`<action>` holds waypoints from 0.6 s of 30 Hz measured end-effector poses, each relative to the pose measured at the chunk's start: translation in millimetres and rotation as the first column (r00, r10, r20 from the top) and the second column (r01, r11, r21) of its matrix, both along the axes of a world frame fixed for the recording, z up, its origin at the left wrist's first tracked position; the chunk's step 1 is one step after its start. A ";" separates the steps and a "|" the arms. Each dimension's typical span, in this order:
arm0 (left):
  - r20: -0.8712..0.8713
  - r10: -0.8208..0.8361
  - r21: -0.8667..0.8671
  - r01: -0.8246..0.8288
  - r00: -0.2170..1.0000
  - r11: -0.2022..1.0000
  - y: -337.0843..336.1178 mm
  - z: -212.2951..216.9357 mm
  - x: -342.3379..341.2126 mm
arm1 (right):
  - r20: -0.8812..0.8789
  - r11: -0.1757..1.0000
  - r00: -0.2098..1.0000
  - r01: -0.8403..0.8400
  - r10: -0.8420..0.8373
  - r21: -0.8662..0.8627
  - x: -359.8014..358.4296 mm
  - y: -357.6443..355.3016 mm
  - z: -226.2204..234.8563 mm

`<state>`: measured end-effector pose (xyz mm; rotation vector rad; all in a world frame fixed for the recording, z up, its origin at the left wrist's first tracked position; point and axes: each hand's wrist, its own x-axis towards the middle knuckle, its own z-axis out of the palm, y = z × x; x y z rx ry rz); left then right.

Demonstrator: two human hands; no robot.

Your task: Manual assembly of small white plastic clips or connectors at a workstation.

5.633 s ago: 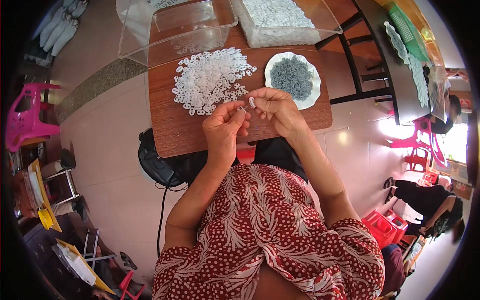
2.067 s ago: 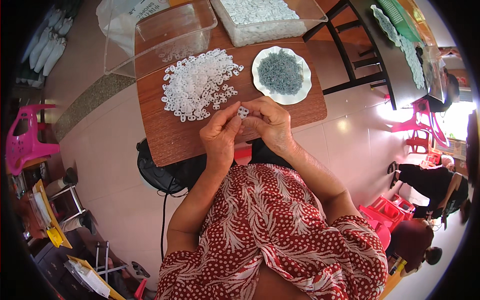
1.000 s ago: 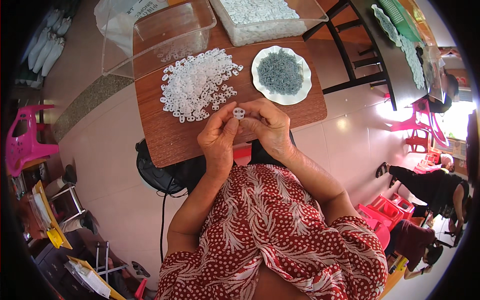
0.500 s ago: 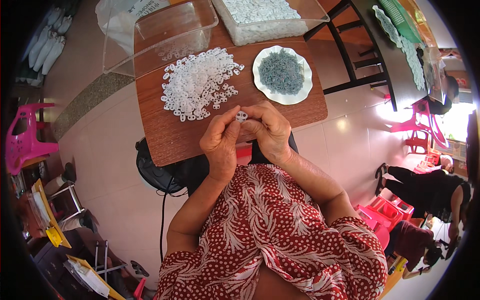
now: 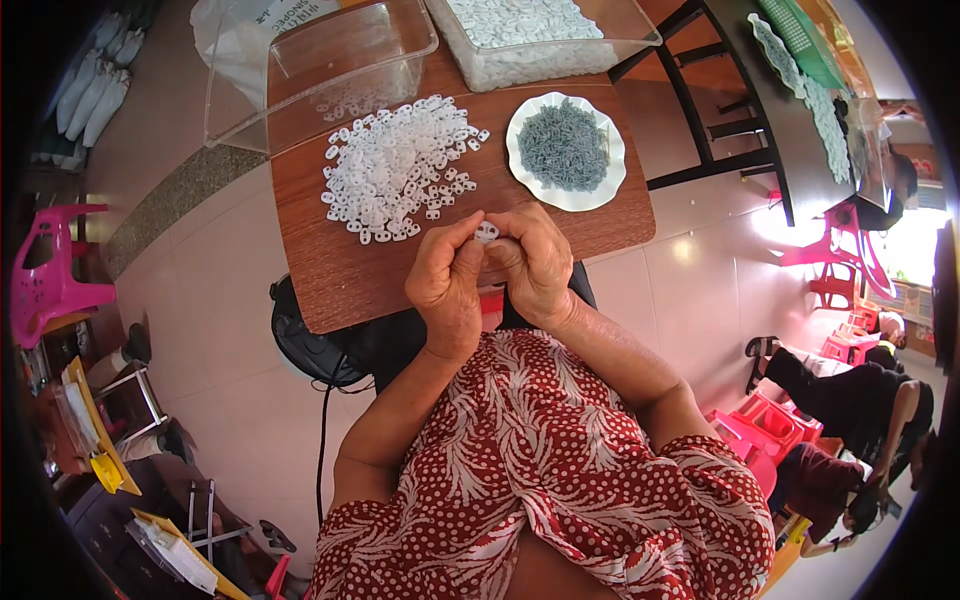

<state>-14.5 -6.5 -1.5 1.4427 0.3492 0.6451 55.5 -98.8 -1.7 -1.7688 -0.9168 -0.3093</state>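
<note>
Over the table's near edge, my left hand (image 5: 449, 287) and my right hand (image 5: 533, 262) meet, both closed at the fingertips. Pinched between them is a small white plastic piece (image 5: 487, 232) with dark holes; the fingers hide part of it. Beyond my left hand lies a loose pile of white two-holed plastic pieces (image 5: 395, 165). A white scalloped plate (image 5: 612, 185) stands to the right of the pile. It bears a heap of small grey-green rod-like parts (image 5: 562, 145). Whether one of these rods is in my fingers, I cannot tell.
The brown wooden table (image 5: 320, 290) carries a clear plastic bin (image 5: 350, 65) at far left and another bin (image 5: 640, 42) full of white pieces. A black bag (image 5: 310, 340) is below the table's left side. Pink stools (image 5: 765, 425) and other people are at right.
Both hands have shifted very slightly, still pinching the white piece together. At the right, a person in dark clothes has bent lower.
</note>
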 end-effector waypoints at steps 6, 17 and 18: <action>0.001 0.024 -0.006 -0.024 1.000 1.000 -0.4 -7.8 2.4 | -0.006 1.000 1.000 0.014 -0.014 -0.024 0.7 3.2 -3.6; -0.032 0.061 0.054 -0.059 0.998 0.997 -0.4 -20.2 8.8 | -0.019 0.999 0.999 0.032 -0.033 -0.041 3.2 9.7 -21.7; -0.094 0.078 -0.053 -0.083 0.993 0.995 -0.6 -16.3 8.3 | 0.000 0.999 1.000 0.017 -0.017 -0.035 4.7 10.3 -20.3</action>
